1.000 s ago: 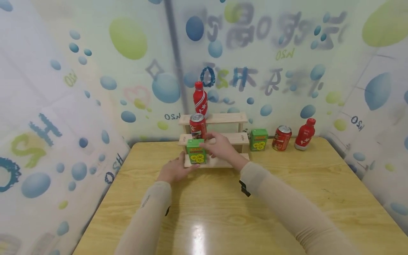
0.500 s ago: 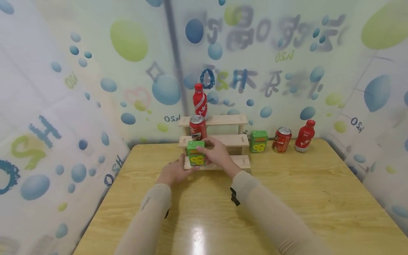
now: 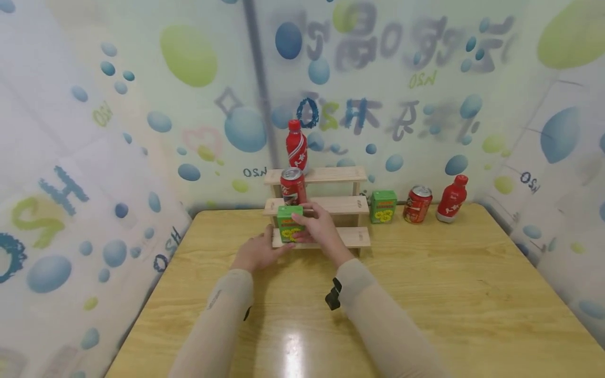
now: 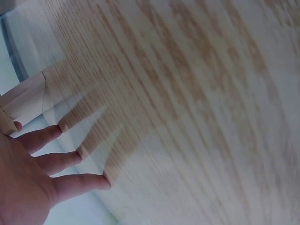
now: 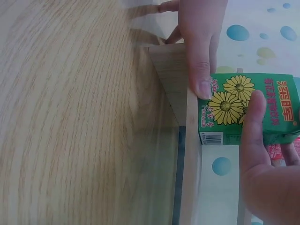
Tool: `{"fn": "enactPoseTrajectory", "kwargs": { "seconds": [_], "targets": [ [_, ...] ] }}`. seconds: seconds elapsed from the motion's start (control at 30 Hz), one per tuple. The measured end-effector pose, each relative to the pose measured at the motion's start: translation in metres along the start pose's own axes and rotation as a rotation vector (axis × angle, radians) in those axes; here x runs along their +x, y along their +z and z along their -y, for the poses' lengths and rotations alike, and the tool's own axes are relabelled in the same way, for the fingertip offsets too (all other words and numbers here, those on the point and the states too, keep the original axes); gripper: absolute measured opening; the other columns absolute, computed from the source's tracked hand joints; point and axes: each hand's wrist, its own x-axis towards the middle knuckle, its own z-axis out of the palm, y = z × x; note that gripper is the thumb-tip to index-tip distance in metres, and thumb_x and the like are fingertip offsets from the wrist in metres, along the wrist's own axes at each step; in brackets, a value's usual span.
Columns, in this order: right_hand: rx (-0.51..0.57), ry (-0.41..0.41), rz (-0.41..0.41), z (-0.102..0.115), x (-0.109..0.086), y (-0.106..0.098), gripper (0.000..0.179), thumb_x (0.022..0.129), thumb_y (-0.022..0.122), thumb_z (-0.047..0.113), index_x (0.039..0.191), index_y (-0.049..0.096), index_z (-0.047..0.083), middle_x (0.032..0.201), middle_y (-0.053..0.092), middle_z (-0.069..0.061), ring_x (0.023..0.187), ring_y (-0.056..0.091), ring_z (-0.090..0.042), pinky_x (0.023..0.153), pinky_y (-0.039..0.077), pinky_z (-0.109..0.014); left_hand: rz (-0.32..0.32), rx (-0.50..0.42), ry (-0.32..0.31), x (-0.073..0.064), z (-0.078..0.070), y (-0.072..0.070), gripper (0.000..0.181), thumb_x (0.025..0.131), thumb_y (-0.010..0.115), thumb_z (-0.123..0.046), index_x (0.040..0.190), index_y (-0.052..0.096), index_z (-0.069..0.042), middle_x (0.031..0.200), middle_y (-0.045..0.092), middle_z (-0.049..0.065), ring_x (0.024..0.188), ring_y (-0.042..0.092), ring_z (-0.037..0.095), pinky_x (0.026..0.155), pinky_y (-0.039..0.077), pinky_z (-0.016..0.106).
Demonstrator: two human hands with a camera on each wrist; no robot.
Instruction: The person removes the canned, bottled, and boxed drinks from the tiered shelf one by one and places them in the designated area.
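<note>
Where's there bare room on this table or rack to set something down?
Bare: the table between right sleeve and rightmost bottle; top shelf right of the upper bottle; middle shelf right of its can. Crowded: left end of the bottom shelf, with the held carton, left hand and right hand.

Paper carton (image 5: 277,105), matt wooden shelf (image 3: 344,204), glossy table (image 3: 472,294)

Head: we're getting soft, even brightness, white glare flaring on the table (image 3: 425,294) at frame bottom | Left wrist: we see grain blurring, shadows fanning off the left hand (image 4: 28,180) | Right wrist: we're dimmer, shade along the shelf (image 5: 189,187), carton (image 5: 277,110) print crisp
</note>
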Motion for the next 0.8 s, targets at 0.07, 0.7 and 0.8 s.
{"fn": "enactPoseTrajectory", "kwargs": {
  "seconds": [0.07,0.7,0.8],
  "targets": [
    [-0.002,0.003,-0.003,-0.001,0.0,0.0,0.05,0.101,0.076,0.032,0.146,0.058,0.02,0.153,0.06,-0.012,0.081,0.08,-0.028,0.075,0.069,-0.041,0.005,0.004,0.001,0.0,0.0,0.0,0.134,0.079,0.026,-0.106,0.172,0.011,-0.011,0.166,0.045,0.024,0.145,0.054,0.048,0.12,0.046,0.062],
    [0.013,-0.03,-0.039,-0.004,-0.009,0.001,0.052,0.103,0.073,0.029,0.152,0.056,0.023,0.158,0.056,-0.013,0.091,0.08,-0.035,0.086,0.068,-0.046,-0.008,0.004,0.013,0.0,-0.002,-0.002,0.133,0.08,0.027,-0.105,0.172,0.013,-0.011,0.165,0.046,0.024,0.144,0.054,0.049,0.118,0.047,0.063],
    [0.032,-0.07,-0.044,-0.008,-0.016,0.004,0.053,0.104,0.071,0.023,0.154,0.055,0.02,0.159,0.054,-0.016,0.097,0.079,-0.04,0.089,0.067,-0.047,-0.012,0.013,0.004,-0.001,-0.002,-0.003,0.132,0.081,0.028,-0.105,0.172,0.014,-0.01,0.165,0.046,0.024,0.144,0.055,0.049,0.118,0.047,0.063]
  ]
}}
